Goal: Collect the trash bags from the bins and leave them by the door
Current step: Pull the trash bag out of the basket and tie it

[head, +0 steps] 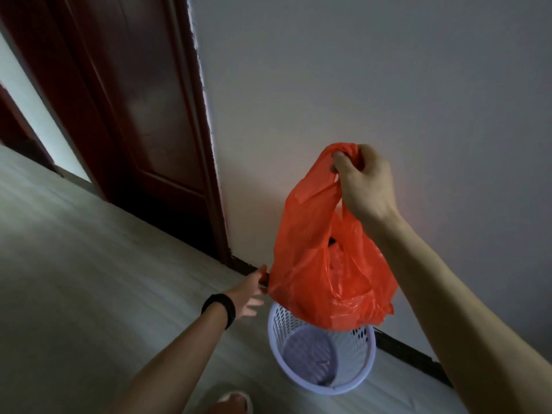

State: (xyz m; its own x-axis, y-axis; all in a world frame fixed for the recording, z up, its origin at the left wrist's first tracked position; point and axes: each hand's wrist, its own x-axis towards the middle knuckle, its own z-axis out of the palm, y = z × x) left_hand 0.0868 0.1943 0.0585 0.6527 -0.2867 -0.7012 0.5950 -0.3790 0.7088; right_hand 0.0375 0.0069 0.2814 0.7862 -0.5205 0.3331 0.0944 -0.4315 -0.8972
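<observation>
My right hand [366, 182] grips the bag [322, 264] by its bunched handles, above the bin [352, 363]. My left hand [246, 295], fingers spread, is at the bag's 9 o'clock edge.

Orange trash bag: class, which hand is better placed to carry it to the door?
Likely right: the right hand grips the orange trash bag's handles above the white mesh bin; the left hand reaches toward its side.
</observation>
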